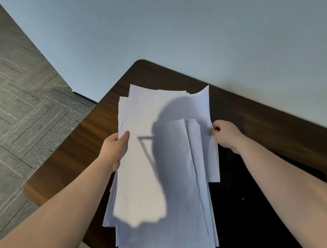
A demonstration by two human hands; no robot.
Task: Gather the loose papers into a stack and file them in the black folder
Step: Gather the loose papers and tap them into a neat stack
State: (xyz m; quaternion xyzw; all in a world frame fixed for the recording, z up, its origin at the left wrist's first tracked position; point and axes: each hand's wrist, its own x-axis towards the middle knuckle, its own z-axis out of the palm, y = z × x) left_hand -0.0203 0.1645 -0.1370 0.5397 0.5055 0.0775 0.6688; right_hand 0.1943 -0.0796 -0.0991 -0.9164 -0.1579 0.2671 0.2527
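Held between both hands is an uneven stack of white papers (157, 161), its sheets fanned and misaligned at the edges. At the stack's left edge, the left hand (113, 149) is clamped on the sheets, thumb (125, 139) laid across the top sheet and the other fingers hidden beneath. At the right edge, further from the body than the left grip, the right hand (224, 133) is pinched on the margin of the sheets, fingers curled against the thumb with paper between them.

Below both grips, a dark wooden table (79, 144) is seen, with a rounded corner beyond the far end of the stack. Past the table, a pale wall (181, 31) fills the background, and to the left of the left grip a grey patterned carpet (22, 108) covers the floor.

Under and to the right of the right forearm, the black folder (258, 203) lies flat on the table, partly covered by the near right portion of the stack. Whether it is open or closed cannot be told.

A dark shadow is cast across the middle of the top sheet between the two grips. At the far right corner of the stack, one sheet is curled upward.
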